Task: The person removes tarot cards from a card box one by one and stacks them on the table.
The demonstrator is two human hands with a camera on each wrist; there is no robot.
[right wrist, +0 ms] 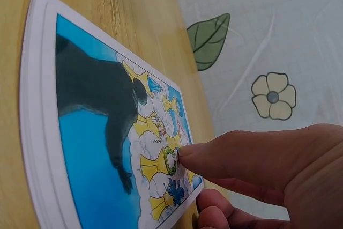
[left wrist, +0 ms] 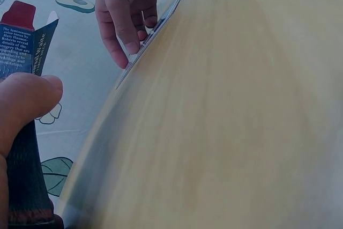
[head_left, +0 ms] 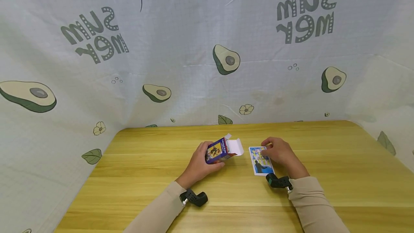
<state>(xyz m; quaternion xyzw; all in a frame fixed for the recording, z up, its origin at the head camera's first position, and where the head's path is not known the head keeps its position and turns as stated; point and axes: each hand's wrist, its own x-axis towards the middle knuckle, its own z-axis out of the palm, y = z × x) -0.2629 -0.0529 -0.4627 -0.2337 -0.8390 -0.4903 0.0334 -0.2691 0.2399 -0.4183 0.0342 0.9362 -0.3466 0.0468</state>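
My left hand grips a small blue and purple card box, its white end flap standing open towards the right. In the left wrist view the thumb lies along the box, which has a red flap and printed text. To the right, a short stack of tarot cards lies face up on the table. Its top card shows a dark figure and yellow cups on blue. My right hand pinches the stack's far right part, thumb on the top card and fingers curled at the edge.
The wooden table runs back to a pale cloth printed with avocados, which hangs behind it and at both sides. Black wrist cameras sit on both wrists, the right camera close to the cards' near corner.
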